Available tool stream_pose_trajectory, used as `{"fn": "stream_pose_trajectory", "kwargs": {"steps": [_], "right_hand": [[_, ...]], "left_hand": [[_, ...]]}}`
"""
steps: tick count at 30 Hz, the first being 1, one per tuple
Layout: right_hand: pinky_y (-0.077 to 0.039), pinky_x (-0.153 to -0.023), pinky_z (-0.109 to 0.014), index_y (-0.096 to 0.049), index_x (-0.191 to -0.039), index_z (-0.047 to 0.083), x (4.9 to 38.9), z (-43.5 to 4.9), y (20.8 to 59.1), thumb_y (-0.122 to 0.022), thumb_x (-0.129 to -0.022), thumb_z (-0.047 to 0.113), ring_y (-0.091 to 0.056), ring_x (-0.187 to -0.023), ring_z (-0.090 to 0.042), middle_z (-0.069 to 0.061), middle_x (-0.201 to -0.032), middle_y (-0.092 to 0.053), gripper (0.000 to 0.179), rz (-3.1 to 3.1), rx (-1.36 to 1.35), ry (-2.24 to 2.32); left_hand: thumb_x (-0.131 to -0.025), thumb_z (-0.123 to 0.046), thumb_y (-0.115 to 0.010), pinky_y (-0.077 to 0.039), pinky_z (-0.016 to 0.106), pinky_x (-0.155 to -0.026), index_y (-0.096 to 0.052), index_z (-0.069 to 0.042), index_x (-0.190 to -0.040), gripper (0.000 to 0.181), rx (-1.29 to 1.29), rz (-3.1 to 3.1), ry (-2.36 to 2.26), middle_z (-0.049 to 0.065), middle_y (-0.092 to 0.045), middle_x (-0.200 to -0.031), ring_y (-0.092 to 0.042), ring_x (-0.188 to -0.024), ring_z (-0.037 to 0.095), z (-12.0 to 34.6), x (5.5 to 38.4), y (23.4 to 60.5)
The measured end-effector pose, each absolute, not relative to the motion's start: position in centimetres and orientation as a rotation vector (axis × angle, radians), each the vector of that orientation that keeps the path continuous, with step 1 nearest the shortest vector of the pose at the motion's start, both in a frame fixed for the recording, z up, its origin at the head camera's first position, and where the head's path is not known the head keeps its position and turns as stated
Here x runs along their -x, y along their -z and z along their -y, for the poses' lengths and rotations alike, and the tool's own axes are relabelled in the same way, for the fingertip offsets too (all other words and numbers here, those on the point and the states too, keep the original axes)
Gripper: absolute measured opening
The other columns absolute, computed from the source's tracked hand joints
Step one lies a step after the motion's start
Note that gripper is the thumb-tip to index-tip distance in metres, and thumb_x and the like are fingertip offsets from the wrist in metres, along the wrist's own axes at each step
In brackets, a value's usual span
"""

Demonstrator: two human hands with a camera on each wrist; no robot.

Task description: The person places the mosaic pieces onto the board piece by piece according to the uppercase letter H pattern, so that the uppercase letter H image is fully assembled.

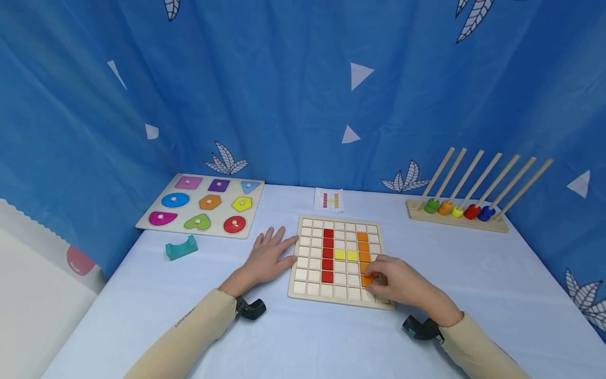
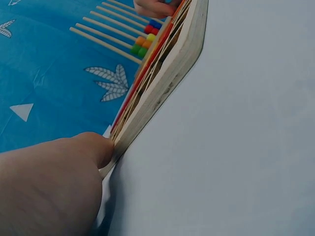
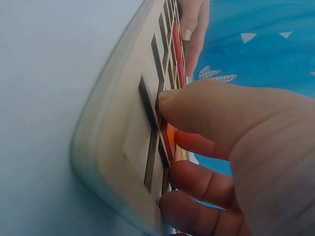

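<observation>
A square wooden grid board [image 1: 341, 302] lies on the table with pale cells. A column of red tiles [image 1: 327, 252], two yellow tiles [image 1: 346, 255] and a column of orange tiles [image 1: 363, 246] sit in it. Fingers spread, my left hand [image 1: 266, 259] rests at the board's left edge; its thumb touches the rim in the left wrist view. Over the lower right cells, my right hand [image 1: 400, 279] has its thumb and curled index finger at opposite sides of the lowest orange tile [image 3: 170, 135]. The fingers partly hide that tile.
Behind the board lies a small pattern card [image 1: 329, 200]. A shape puzzle [image 1: 220, 210] with knobbed pieces and a teal curved block [image 1: 182, 248] are at the left. A peg rack [image 1: 454, 218] with coloured beads stands back right, before a blue curtain [image 1: 293, 105].
</observation>
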State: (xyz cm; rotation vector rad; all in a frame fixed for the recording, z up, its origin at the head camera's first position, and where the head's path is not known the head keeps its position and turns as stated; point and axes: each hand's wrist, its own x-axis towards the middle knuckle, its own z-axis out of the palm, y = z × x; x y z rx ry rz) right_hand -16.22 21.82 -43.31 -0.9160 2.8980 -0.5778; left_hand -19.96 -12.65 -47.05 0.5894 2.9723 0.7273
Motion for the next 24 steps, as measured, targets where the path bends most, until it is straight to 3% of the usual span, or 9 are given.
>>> {"fn": "stream_pose_trajectory", "kwargs": {"steps": [24], "right_hand": [[-0.045,-0.063,-0.017,-0.074,-0.101,0.017,16.12,-22.38,43.09,-0.083,-0.081,0.017,-0.048,-0.074,-0.002,0.011,-0.083,-0.058,0.021,-2.893,0.940,0.634]], "left_hand": [[-0.100,-0.042,-0.056,-0.011,0.068,-0.125,-0.046,-0.021,-0.155,0.059,-0.602,-2.978,-0.712,0.019,-0.028,-0.168,-0.013,-0.157,0.049,12.39,20.18,47.00]]}}
